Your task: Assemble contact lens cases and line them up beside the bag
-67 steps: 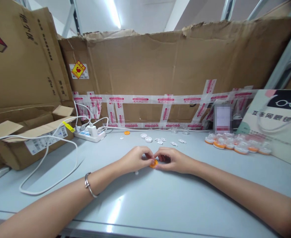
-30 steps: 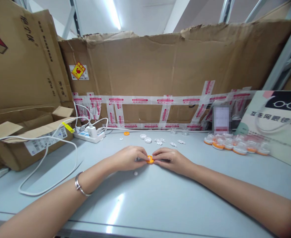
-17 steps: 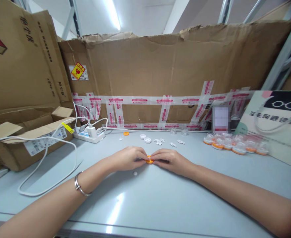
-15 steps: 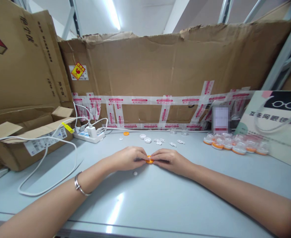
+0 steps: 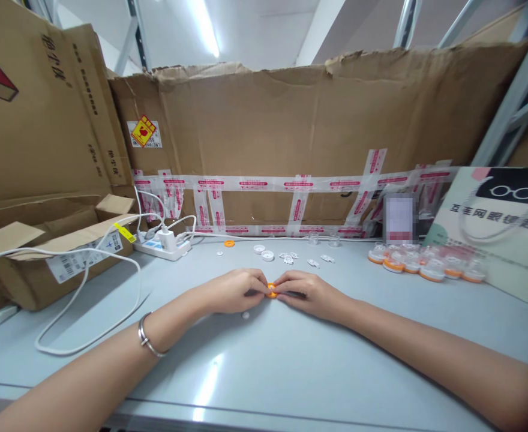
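Observation:
Between my two hands, just over the grey table, is a small round orange plastic piece (image 5: 272, 291). My left hand (image 5: 240, 290) pinches its left side with closed fingertips. From the other side my right hand (image 5: 309, 293) grips it the same way; the fingers cover much of it. A small white round part (image 5: 245, 315) lies under the edge of my left hand. Beyond the hands are white round pieces (image 5: 267, 256), white shaped parts (image 5: 288, 258), an orange ring (image 5: 229, 243) and a tiny white disc (image 5: 219, 253).
Several clear-topped containers with orange bases (image 5: 432, 270) stand at the right, before a paper bag (image 5: 498, 240). Clear cups (image 5: 335, 240) sit at the back against a large cardboard sheet (image 5: 264, 126). At the left are a power strip (image 5: 174, 250), white cables and an open carton (image 5: 34, 282).
Both hands stay at the same spot around the orange piece, with only slight finger shifts. The camera view has tilted very slightly.

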Tool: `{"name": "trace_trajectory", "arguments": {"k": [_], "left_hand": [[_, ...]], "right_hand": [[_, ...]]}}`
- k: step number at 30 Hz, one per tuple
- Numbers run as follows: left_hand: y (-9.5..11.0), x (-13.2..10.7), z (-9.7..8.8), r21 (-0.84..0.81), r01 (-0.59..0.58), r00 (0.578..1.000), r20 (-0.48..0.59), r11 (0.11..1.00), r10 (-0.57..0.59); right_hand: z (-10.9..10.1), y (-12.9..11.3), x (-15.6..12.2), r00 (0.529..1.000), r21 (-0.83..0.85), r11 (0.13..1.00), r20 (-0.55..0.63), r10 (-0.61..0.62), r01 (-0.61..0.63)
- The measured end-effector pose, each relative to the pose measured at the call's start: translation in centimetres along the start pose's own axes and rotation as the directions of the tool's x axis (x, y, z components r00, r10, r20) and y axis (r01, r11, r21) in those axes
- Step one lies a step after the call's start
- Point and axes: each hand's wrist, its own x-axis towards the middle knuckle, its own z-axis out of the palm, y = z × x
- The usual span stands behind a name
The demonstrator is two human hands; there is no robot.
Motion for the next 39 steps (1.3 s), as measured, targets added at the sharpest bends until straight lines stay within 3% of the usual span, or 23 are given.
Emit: {"name": "trace_trajectory", "arguments": {"k": [10,15,19,21,24,26,29,33,36,39], "left_hand": [[0.6,0.0,-0.4,-0.031,-0.026,0.999,0.026,0.999,0.027],[0.8,0.0,-0.3,-0.098,-0.076,0.996,0.034,0.992,0.080],[0.2,0.1,-0.6,-0.175,-0.070,0.996,-0.074,0.982,0.058],[-0.7,0.2,-0.9,-0.136,-0.015,0.983,-0.183,0.991,-0.010],[-2.6,0.0,-1.5,-0.005,0.166,0.942,-0.297,0.986,-0.160],[-3.9,-0.3,-1.9,0.056,0.276,0.934,-0.250,0.959,-0.254],[-5.3,-0.8,-2.3,0.071,0.316,0.942,-0.138,0.946,-0.304],[-5.7,-1.1,-2.2,0.077,0.311,0.945,-0.129,0.947,-0.299],[-5.5,-1.0,-1.8,0.100,0.292,0.947,-0.174,0.951,-0.272],[-5.2,-0.9,-1.7,0.109,0.271,0.944,-0.222,0.956,-0.242]], "right_hand": [[-0.3,0.0,0.1,1.000,0.023,0.999,-0.017,-0.024,0.025],[-0.6,-0.3,0.1,0.995,0.013,0.995,-0.001,-0.096,0.096],[-0.7,-0.5,0.1,0.989,0.004,0.990,-0.027,-0.144,0.144],[-0.8,-0.3,0.1,0.989,0.003,0.991,-0.062,-0.134,0.134],[-1.0,-0.1,0.0,0.989,0.008,0.995,-0.113,-0.093,0.095],[-1.1,-0.1,0.0,0.990,0.010,0.997,-0.126,-0.068,0.070],[-1.3,0.0,0.1,0.990,0.004,0.999,-0.137,-0.034,0.035],[-2.0,1.5,0.0,0.959,-0.043,0.992,-0.263,0.102,-0.117],[-3.1,4.4,-0.7,0.856,-0.142,0.922,-0.444,0.266,-0.361],[-4.1,7.3,-1.6,0.783,-0.264,0.767,-0.428,0.451,-0.585]]}}
